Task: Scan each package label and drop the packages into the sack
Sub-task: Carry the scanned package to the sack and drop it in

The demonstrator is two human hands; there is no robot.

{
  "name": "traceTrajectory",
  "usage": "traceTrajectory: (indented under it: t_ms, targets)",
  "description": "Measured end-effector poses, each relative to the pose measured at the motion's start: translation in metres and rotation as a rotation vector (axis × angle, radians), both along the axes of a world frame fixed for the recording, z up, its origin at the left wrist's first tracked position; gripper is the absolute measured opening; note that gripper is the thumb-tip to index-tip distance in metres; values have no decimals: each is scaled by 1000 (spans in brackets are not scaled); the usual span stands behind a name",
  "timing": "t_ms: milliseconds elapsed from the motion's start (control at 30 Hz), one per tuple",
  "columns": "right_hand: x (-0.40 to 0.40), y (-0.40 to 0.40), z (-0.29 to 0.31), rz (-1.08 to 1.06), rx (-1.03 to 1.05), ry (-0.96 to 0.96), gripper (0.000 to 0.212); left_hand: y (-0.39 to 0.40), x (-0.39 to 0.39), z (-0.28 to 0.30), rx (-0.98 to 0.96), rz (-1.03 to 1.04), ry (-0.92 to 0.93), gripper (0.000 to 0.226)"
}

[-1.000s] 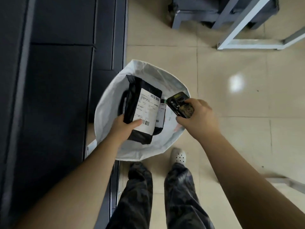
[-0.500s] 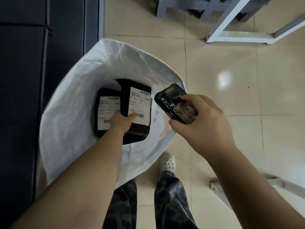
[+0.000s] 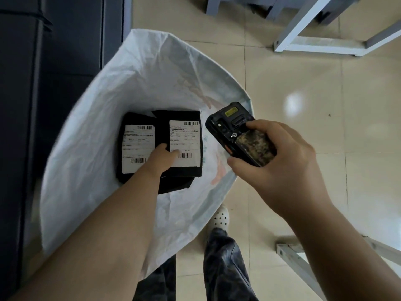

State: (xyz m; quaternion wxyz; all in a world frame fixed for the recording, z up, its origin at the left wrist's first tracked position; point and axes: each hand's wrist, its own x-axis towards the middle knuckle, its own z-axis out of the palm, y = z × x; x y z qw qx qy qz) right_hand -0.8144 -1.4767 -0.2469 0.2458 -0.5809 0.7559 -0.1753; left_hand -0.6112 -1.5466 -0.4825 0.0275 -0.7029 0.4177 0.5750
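A white woven sack (image 3: 91, 148) stands open on the floor below me. Deep inside it my left hand (image 3: 161, 158) grips a black package (image 3: 183, 127) with a white barcode label, thumb on the label's lower edge. A second black labelled package (image 3: 137, 146) lies just left of it at the sack's bottom. My right hand (image 3: 280, 166) holds a black handheld scanner (image 3: 236, 131) over the sack's right rim, its window end pointing away from me.
Dark cabinet fronts (image 3: 54, 61) stand along the left, touching the sack. White metal frame legs (image 3: 308, 40) cross the tiled floor at the upper right, another frame (image 3: 290, 253) at the lower right. My shoe (image 3: 220, 218) and trouser legs are below the sack.
My left hand has carried the package down into the sack, beside the other one. My head has come closer over the sack, and the scanner hand has stayed above the right rim.
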Motion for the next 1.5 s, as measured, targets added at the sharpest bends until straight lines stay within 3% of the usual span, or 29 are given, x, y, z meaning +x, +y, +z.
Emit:
traceTrajectory:
  t_ms: [167, 300, 400, 500, 800, 933, 1067, 1233, 1500]
  targets:
    - [3, 4, 0, -2, -27, -10, 58, 1, 12, 25, 74, -34, 127, 35]
    - [12, 5, 6, 18, -42, -46, 58, 10, 18, 70, -88, 18, 127, 27]
    - [20, 5, 19, 57, -68, -61, 57, 22, 21, 118, -226, 115, 79, 43]
    - [28, 4, 43, 100, -109, -58, 59, 34, 30, 188, -435, 126, 39, 41]
    - [33, -7, 224, 273, -279, -125, 63, 67, 59, 452, -946, -61, -2, 37]
    - [45, -15, 303, 400, -396, -179, 62, 98, 67, 542, -1067, -4, -113, 56]
    - [66, -8, 351, 599, -504, -211, 58, 157, 73, 603, -1199, 154, -299, 54]
    - [100, 34, 397, 829, -520, -349, 59, 258, 84, 650, -1219, 365, -483, 51]
    - [171, 189, 449, 1264, -504, -545, 58, 481, 83, 697, -1217, 740, -819, 50]
